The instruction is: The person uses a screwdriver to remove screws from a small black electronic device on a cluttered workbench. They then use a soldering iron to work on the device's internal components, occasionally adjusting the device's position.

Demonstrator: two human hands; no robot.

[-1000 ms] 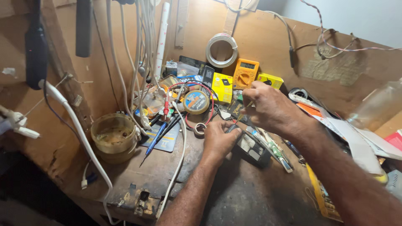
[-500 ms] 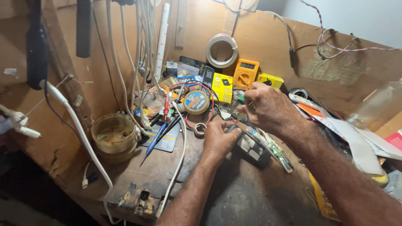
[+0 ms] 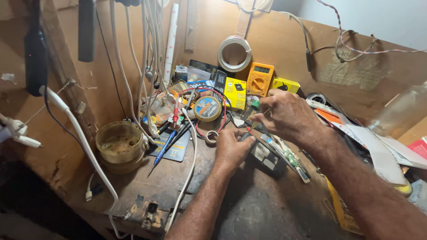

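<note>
Resting at frame centre on a worn, scuffed wooden bench (image 3: 249, 209), left hand (image 3: 231, 149) curled down, fingers bent and pressing on the near end of a small dark rectangular device (image 3: 266, 159) with pale panels on its face; just above and right of it, right hand (image 3: 287, 116) with fingers pinched shut around a thin probe-like tool (image 3: 254, 125), tip angled down toward the device; exact grip on the tool partly hidden by the knuckles; crowded along the back edge by an orange multimeter (image 3: 259, 79), a yellow box (image 3: 235, 93) and a round tape reel (image 3: 207, 108) ringed by red wire; hanging on the brown board wall above, a coil of pale wire (image 3: 234, 53); hemmed in at right by a striped strip board (image 3: 289, 158) lying just beside the device, loose papers (image 3: 378, 146) and a clear plastic bottle (image 3: 400, 111); bounded at left by a grimy round yellowish tub (image 3: 119, 146), a blue-handled screwdriver (image 3: 164, 149) and a thick white cable (image 3: 84, 146) drooping past the bench edge; open bare wood only in the lower middle of frame, between the two forearms and toward the near edge.
</note>
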